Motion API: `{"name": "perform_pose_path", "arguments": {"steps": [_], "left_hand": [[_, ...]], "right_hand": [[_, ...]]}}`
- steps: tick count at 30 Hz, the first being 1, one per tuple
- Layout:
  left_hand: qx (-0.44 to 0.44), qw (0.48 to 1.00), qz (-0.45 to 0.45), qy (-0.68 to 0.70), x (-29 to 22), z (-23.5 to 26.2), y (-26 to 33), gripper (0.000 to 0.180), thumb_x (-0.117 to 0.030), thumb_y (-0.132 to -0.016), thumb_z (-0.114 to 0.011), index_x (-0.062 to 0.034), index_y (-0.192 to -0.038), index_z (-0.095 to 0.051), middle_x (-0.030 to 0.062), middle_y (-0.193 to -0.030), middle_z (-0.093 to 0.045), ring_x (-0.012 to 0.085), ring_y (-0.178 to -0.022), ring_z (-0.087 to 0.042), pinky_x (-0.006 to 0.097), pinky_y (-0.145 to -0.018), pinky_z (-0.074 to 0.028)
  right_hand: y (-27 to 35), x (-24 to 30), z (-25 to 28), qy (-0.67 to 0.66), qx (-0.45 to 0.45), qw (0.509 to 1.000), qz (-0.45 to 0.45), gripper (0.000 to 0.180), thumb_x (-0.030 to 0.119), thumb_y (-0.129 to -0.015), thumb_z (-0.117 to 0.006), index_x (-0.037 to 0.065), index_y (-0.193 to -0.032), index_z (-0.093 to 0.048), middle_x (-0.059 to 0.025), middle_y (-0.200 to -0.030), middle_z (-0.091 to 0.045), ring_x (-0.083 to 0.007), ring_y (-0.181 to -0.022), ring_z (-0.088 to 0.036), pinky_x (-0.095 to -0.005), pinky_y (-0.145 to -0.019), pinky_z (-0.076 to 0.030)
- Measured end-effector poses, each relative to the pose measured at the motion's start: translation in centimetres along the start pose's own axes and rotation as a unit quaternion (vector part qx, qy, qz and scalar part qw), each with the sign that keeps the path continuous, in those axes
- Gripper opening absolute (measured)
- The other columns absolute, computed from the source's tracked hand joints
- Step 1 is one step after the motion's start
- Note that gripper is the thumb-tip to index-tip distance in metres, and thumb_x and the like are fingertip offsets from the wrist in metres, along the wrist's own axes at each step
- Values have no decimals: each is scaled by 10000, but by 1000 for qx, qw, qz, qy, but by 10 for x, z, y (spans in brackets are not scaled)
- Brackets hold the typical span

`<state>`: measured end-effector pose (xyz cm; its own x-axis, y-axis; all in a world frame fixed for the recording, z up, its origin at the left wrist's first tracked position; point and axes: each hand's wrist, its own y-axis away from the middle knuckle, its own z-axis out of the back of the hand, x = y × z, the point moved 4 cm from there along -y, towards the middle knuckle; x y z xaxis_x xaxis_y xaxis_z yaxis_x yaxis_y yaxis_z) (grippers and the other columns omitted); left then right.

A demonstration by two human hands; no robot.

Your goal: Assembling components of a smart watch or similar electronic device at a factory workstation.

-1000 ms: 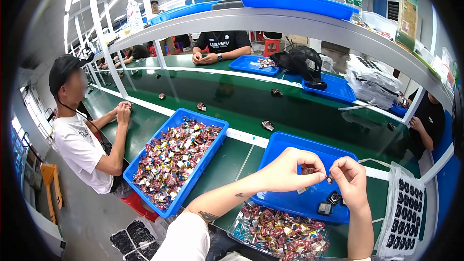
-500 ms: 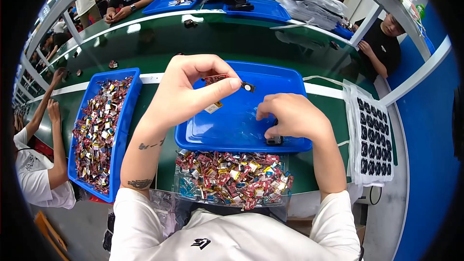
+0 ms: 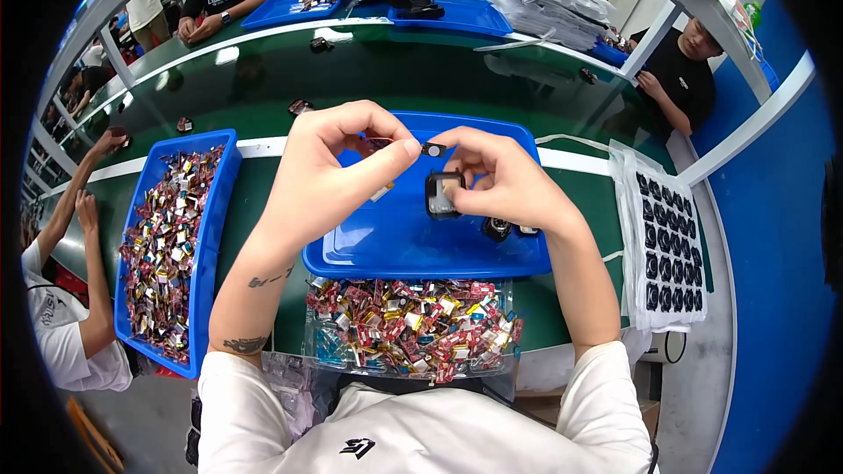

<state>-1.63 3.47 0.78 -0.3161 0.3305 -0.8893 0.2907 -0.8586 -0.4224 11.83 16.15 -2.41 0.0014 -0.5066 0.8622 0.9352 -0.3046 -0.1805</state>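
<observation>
Over the blue tray (image 3: pixel 369 246), my left hand (image 3: pixel 320 175) pinches a small red circuit board (image 3: pixel 378 142); a small black part with a pale round spot (image 3: pixel 433 150) sticks out past its thumb. A white-and-yellow battery piece (image 3: pixel 383 192) shows below that hand. My right hand (image 3: pixel 500 177) is closed on a black square case (image 3: pixel 434 197) with a rounded frame and a light inside. Its fingertips are close to the black part at the left thumb. Beneath the right hand, another black case (image 3: pixel 496 228) lies in the tray.
A clear tray heaped with red boards and batteries (image 3: pixel 413 325) stands nearest me. To the left is a long blue bin of similar pieces (image 3: pixel 176 246). A white sheet with rows of black cases (image 3: pixel 670 250) lies right. Beyond runs a green conveyor belt (image 3: pixel 369 70); co-workers sit around it.
My right hand has lifted a black case from the tray and brought it up and left, close to my left hand. The left hand still holds the circuit board.
</observation>
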Motion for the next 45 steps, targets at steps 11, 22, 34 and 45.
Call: {"name": "perform_pose_path", "arguments": {"steps": [11, 22, 34, 45], "left_hand": [[-80, 985, -41, -149, 8, -9, 3, 79, -142, -727, -701, -63, -732, -708, 82, -1073, -670, 202, -1041, -532, 336, -868, -400], [-84, 986, -35, -141, 8, -11, 4, 68, -126, -729, -693, -62, -739, -714, 107, -1109, -660, 228, -1079, -528, 378, -963, -369], [-106, 971, -123, -177, -3, -19, 8, 172, -87, -731, -734, -67, -902, -734, 135, -1024, -684, 222, -925, -650, 321, -824, -484], [-67, 966, -108, -226, -12, -19, 9, 114, -64, -732, -740, -12, -827, -705, 73, -801, -685, 121, -701, -606, 243, -639, -481]], "right_hand": [[5, 18, -12, -182, -154, 971, 26, 260, -7, -824, -626, -11, -1084, -621, -86, -958, -654, -115, -829, -639, -239, -711, -550], [9, 23, -17, -181, -154, 971, 22, 263, 21, -849, -636, -35, -1103, -601, -120, -984, -656, -150, -868, -653, -263, -740, -560], [12, 21, -4, -197, -237, 949, 71, 172, 32, -863, -622, -36, -1021, -637, -114, -911, -675, -136, -817, -664, -254, -704, -565], [13, 21, 4, -216, -250, 942, 61, 148, 20, -817, -655, -26, -957, -642, -78, -866, -668, -101, -776, -647, -229, -694, -540]]}}
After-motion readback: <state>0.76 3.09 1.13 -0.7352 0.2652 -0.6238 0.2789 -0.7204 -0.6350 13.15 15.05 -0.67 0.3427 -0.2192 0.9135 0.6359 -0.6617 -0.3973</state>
